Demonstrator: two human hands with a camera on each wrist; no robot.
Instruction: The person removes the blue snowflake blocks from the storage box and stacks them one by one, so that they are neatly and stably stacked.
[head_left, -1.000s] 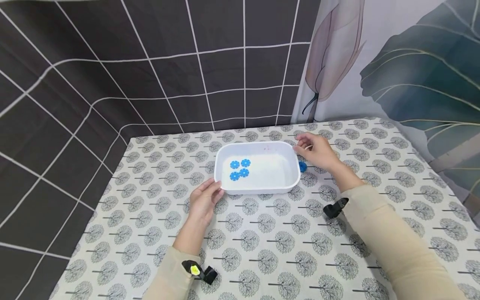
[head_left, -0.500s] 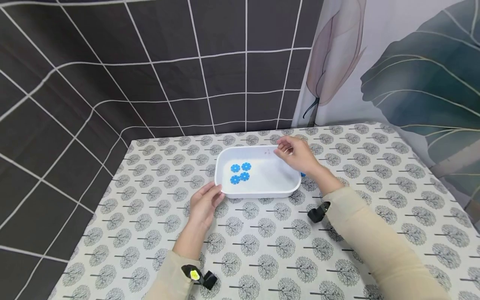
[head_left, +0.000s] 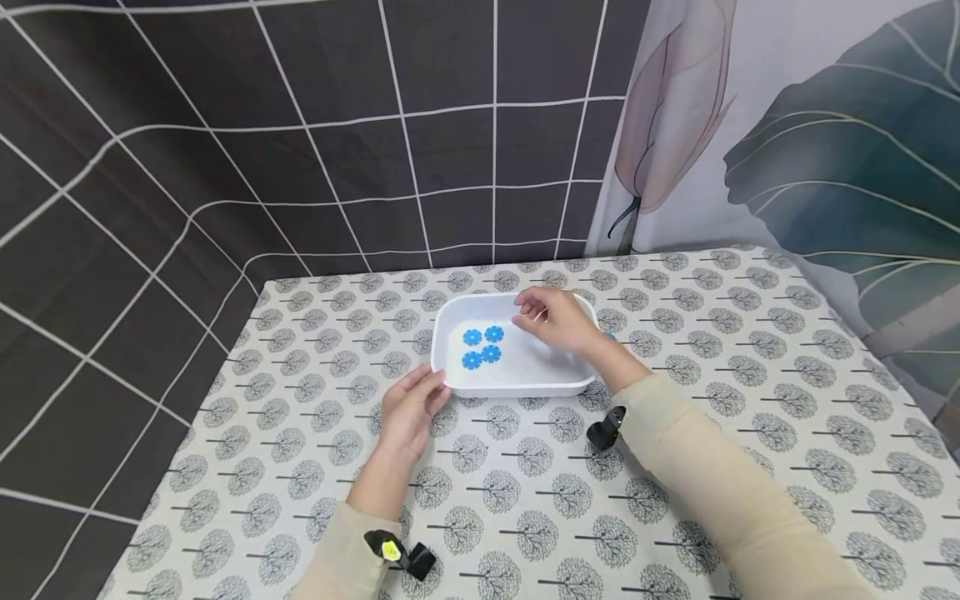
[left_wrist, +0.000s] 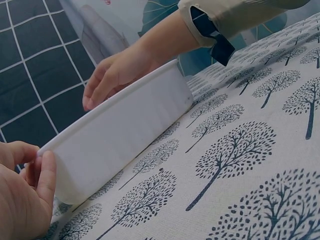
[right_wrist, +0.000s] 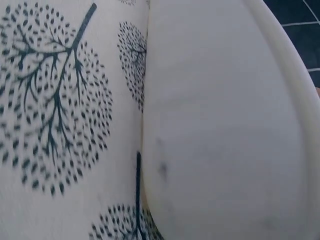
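Note:
A white plastic tray (head_left: 517, 390) sits on the table, with several blue snowflake-shaped discs (head_left: 472, 361) lying flat in its left half. At the front left corner, my left hand (head_left: 405, 408) pinches the tray's rim between thumb and fingers, seen close up in the left wrist view. My right hand (head_left: 558, 321) hovers over the tray's right half, fingers loosely bent and nothing visible in them. Its fingertips are just right of the discs. In the right wrist view only the tray's outer wall (right_wrist: 225, 125) shows, and the right hand is out of sight.
Beyond the tray's right end, a small blue piece (head_left: 610, 337) peeks out, mostly hidden by the right forearm. The tree-print tablecloth (head_left: 525, 517) runs back to a dark gridded curtain (head_left: 442, 150) and a leaf-print curtain (head_left: 825, 167).
My right hand has moved left from beyond the tray's right rim to over its inside. The left hand keeps its grip on the corner, and the discs lie as before.

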